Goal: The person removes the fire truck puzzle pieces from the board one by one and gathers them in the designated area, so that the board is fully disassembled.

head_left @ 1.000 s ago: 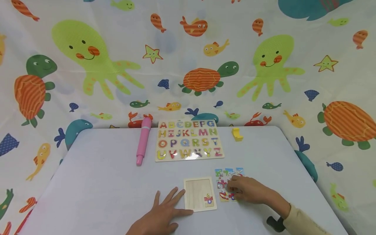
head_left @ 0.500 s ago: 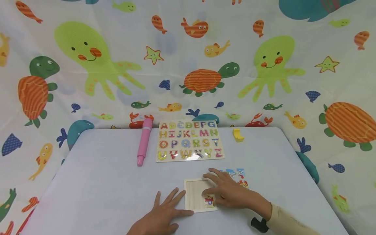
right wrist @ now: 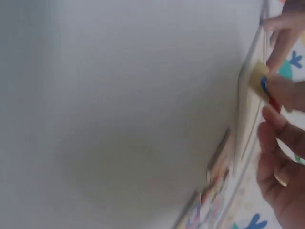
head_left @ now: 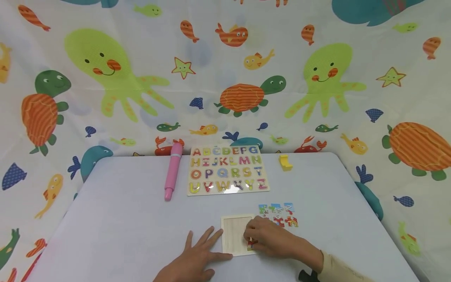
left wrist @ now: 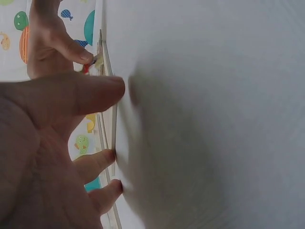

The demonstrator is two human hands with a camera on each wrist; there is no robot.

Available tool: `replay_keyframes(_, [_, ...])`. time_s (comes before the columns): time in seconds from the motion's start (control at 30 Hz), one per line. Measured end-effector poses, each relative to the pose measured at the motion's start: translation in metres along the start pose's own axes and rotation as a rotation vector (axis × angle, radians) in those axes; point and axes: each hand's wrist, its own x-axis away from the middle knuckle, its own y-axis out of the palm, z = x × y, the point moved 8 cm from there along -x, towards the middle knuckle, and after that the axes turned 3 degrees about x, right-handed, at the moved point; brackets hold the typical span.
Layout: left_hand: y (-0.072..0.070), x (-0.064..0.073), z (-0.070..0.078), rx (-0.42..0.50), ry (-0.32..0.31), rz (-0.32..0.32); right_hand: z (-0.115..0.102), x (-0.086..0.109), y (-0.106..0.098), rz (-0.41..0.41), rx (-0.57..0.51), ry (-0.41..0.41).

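A shallow wooden puzzle tray (head_left: 234, 235) lies on the table in front of me. My left hand (head_left: 195, 256) has its fingers spread, with fingertips touching the tray's left and near edges. Over the tray's right side, my right hand (head_left: 269, 237) pinches a small puzzle piece (right wrist: 259, 83) between thumb and fingers. In the right wrist view the piece looks tilted and shows blue and red print; in the head view the hand covers most of it. Beyond the right hand lie several loose puzzle pieces (head_left: 276, 209), the nearer ones hidden by it.
A wooden alphabet board (head_left: 227, 170) lies at the back of the table. Left of it is a pink pen-shaped stick (head_left: 172, 172), and to its right a small yellow chair-shaped block (head_left: 284, 162). A sea-animal print cloth (head_left: 211, 78) hangs behind.
My right hand has moved left from the loose pieces to the tray's right side. Its spread fingers have closed on the puzzle piece there. The left hand stays in place.
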Motion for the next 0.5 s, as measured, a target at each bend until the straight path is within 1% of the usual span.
replay_keyframes(0.07, [0.001, 0.000, 0.000, -0.002, 0.005, 0.008, -0.002, 0.003, -0.005, 0.026, -0.064, -0.004])
replay_keyframes(0.13, [0.001, 0.001, 0.001, -0.002, 0.013, 0.016, 0.004, 0.010, -0.014, 0.043, -0.140, 0.037])
replay_keyframes(0.23, [0.001, 0.001, 0.003, -0.009, 0.026, 0.035, 0.031, 0.025, -0.030, 0.023, -0.280, 0.179])
replay_keyframes(0.3, [0.000, 0.001, 0.004, -0.017, 0.030, 0.046, 0.053, 0.039, -0.038, -0.014, -0.365, 0.279])
replay_keyframes(0.37, [0.000, 0.002, 0.004, -0.025, 0.031, 0.054, 0.074, 0.054, -0.042, -0.061, -0.413, 0.355])
replay_keyframes(0.43, [-0.001, 0.002, 0.003, -0.022, 0.028, 0.053, 0.088, 0.067, -0.041, -0.104, -0.447, 0.385])
replay_keyframes(0.5, [-0.001, 0.002, 0.003, -0.017, 0.027, 0.049, 0.096, 0.079, -0.036, -0.144, -0.469, 0.390])
